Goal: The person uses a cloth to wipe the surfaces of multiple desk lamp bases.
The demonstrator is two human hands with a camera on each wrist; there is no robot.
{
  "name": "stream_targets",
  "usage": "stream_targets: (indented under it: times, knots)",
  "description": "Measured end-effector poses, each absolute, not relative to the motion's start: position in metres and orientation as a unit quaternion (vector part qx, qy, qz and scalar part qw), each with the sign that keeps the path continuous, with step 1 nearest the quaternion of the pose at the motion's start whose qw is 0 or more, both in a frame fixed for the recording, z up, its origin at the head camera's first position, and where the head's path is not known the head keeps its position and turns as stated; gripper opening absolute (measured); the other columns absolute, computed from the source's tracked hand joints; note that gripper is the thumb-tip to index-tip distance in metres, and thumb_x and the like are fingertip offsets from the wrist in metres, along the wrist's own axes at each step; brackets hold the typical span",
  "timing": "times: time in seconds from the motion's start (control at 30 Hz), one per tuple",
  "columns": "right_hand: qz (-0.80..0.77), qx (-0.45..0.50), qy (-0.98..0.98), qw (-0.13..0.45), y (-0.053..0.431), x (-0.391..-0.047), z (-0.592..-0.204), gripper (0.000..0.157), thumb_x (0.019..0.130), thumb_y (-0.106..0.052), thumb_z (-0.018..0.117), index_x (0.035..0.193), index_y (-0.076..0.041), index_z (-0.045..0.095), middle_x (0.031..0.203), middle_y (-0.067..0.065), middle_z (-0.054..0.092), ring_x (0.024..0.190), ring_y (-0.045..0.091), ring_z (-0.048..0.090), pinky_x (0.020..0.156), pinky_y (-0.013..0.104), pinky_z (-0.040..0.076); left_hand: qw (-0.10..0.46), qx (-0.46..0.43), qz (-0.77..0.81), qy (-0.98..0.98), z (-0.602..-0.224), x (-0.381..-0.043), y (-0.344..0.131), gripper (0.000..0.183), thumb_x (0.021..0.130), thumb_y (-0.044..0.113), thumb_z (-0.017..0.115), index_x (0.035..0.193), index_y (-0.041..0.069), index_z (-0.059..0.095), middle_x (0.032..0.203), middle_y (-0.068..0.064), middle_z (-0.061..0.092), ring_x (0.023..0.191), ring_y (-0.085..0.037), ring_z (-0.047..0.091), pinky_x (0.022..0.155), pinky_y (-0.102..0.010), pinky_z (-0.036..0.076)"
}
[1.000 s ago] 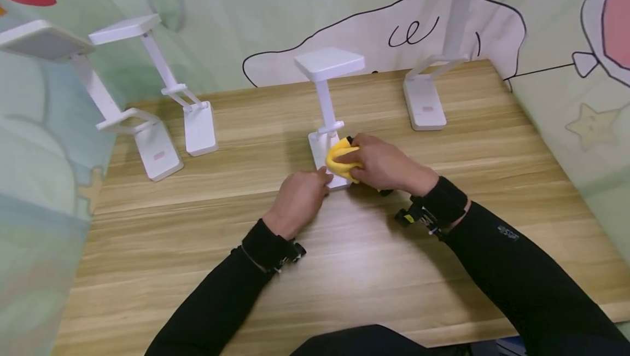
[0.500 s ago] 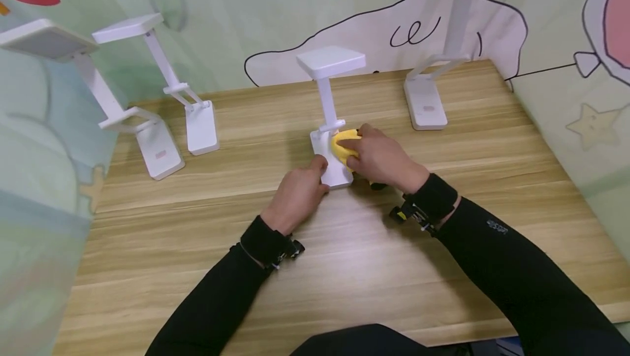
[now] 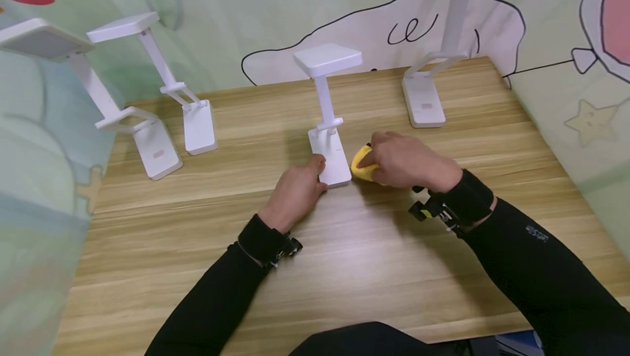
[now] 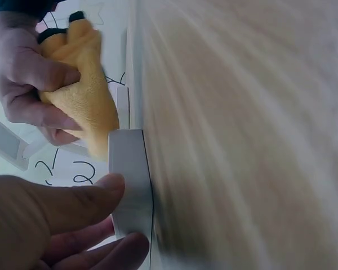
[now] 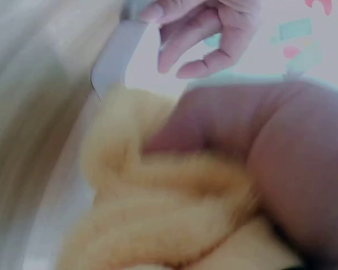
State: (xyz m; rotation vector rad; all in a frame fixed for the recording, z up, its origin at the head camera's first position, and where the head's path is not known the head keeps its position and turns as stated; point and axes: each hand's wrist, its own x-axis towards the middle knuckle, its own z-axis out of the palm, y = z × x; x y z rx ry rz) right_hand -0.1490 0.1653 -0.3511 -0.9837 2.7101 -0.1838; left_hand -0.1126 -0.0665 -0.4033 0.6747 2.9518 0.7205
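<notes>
A white desk lamp [image 3: 328, 60] stands upright on the wooden table, its flat base [image 3: 331, 156] toward me. My left hand [image 3: 295, 192] grips the base at its near left edge; in the left wrist view the thumb and fingers pinch the base's end [image 4: 129, 146]. My right hand [image 3: 410, 162] holds a bunched yellow cloth [image 3: 361, 164] with dark edging, just right of the base. In the right wrist view the cloth [image 5: 158, 191] is blurred and folded around the thumb, close to the base's side.
Two more white desk lamps stand at the left, one with its base [image 3: 157, 148] nearer and one with its base [image 3: 199, 126] farther back. Another lamp [image 3: 424, 101] stands at the back right. Patterned walls [image 3: 206, 11] border the table [image 3: 197, 235].
My right hand with the yellow cloth has moved from the top of the lamp's base to the right, off its surface. My left hand stays at the base's near left edge.
</notes>
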Motion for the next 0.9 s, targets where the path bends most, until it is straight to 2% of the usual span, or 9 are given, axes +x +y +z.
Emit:
stream_targets:
  times: [0.13,0.2,0.3,0.4,0.47,0.57,0.73,0.83,0.9]
  knots:
    - [-0.079,-0.365,0.927,0.044,0.151,-0.137,-0.366,0.040,0.085,-0.025,0.068,0.125,-0.020,0.067,0.103,0.014,0.057,0.091,0.025,0.050,0.073,0.038,0.048,0.017,0.224,0.233,0.946,-0.403,-0.114,-0.066,0.047,0.087,0.023,0.072,0.126,0.006,0.050,0.099,-0.008,0.070,0.073,-0.015,0.061,0.064,-0.034,0.054]
    - [-0.102,-0.407,0.907,0.032,0.145,-0.131,-0.375,0.042,0.086,-0.025,0.067,0.127,-0.019,0.065,0.108,0.017,0.057,0.096,0.026,0.050,0.078,0.040,0.049,0.019,0.224,0.232,0.946,-0.402,-0.114,-0.067,0.045,0.088,0.022,0.071,0.125,0.007,0.050,0.093,-0.006,0.068,0.071,-0.015,0.060,0.062,-0.033,0.053]
    - [-0.141,-0.442,0.884,0.066,0.147,-0.130,-0.380,0.041,0.086,-0.020,0.067,0.127,-0.022,0.065,0.109,0.015,0.055,0.097,0.026,0.049,0.081,0.040,0.047,0.026,0.218,0.228,0.949,-0.401,-0.114,-0.067,0.043,0.089,0.022,0.070,0.124,0.007,0.051,0.089,-0.005,0.066,0.069,-0.015,0.058,0.062,-0.032,0.052]
    - [-0.171,-0.413,0.885,0.130,0.162,-0.139,-0.376,0.039,0.084,-0.015,0.068,0.121,-0.028,0.069,0.105,0.007,0.052,0.094,0.022,0.045,0.079,0.037,0.042,0.032,0.217,0.228,0.949,-0.400,-0.114,-0.067,0.048,0.087,0.022,0.073,0.126,0.006,0.052,0.098,-0.007,0.069,0.073,-0.015,0.059,0.067,-0.033,0.054]
    - [-0.175,-0.385,0.893,0.151,0.170,-0.146,-0.372,0.037,0.083,-0.014,0.069,0.117,-0.028,0.071,0.103,0.006,0.051,0.093,0.022,0.045,0.078,0.036,0.041,0.035,0.217,0.229,0.948,-0.400,-0.114,-0.067,0.050,0.086,0.023,0.074,0.128,0.005,0.052,0.105,-0.008,0.069,0.076,-0.015,0.060,0.070,-0.034,0.055]
    - [-0.139,-0.357,0.917,0.113,0.177,-0.156,-0.371,0.035,0.083,-0.016,0.067,0.116,-0.025,0.072,0.102,0.009,0.054,0.092,0.024,0.047,0.077,0.038,0.043,0.033,0.218,0.228,0.948,-0.400,-0.115,-0.068,0.051,0.086,0.023,0.074,0.128,0.005,0.052,0.106,-0.008,0.069,0.076,-0.015,0.060,0.071,-0.035,0.055]
    - [-0.106,-0.335,0.935,0.039,0.161,-0.159,-0.381,0.042,0.085,-0.022,0.064,0.126,-0.018,0.065,0.104,0.018,0.055,0.093,0.029,0.050,0.076,0.041,0.046,0.032,0.217,0.223,0.950,-0.401,-0.116,-0.070,0.050,0.085,0.022,0.074,0.127,0.006,0.053,0.100,-0.007,0.069,0.074,-0.015,0.060,0.068,-0.034,0.054]
    - [-0.116,-0.360,0.925,0.047,0.153,-0.151,-0.384,0.042,0.085,-0.022,0.063,0.127,-0.018,0.065,0.107,0.021,0.054,0.097,0.030,0.050,0.079,0.042,0.048,0.035,0.218,0.225,0.949,-0.401,-0.115,-0.070,0.050,0.086,0.022,0.074,0.128,0.006,0.053,0.101,-0.006,0.068,0.075,-0.015,0.059,0.068,-0.033,0.054]
    - [-0.127,-0.382,0.912,0.080,0.155,-0.147,-0.381,0.040,0.084,-0.020,0.064,0.124,-0.020,0.067,0.108,0.019,0.054,0.095,0.029,0.051,0.079,0.042,0.048,0.037,0.217,0.231,0.948,-0.401,-0.115,-0.070,0.050,0.086,0.022,0.073,0.128,0.006,0.053,0.103,-0.007,0.068,0.075,-0.014,0.059,0.069,-0.033,0.054]
